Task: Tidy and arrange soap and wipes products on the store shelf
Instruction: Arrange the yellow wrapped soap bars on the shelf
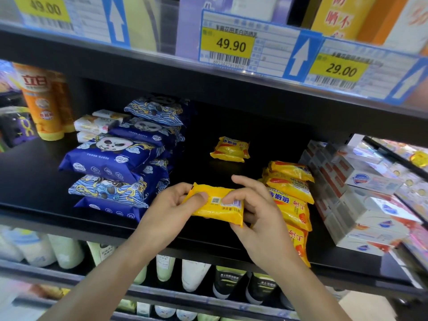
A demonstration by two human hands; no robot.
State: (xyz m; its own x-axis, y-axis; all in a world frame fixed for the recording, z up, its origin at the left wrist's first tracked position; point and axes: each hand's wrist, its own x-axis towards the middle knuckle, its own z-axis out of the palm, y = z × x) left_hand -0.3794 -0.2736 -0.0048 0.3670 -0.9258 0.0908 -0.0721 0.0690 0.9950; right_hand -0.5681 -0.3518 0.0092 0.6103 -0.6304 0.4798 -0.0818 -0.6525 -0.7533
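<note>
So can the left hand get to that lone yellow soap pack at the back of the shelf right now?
Probably not yet: the left hand and right hand both grip a yellow soap pack. The path to the lone pack looks open.

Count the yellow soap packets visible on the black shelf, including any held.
About 6: one held in both hands, one lying alone at the back, and roughly four in the stack beside the right hand. More may be hidden behind.
</note>
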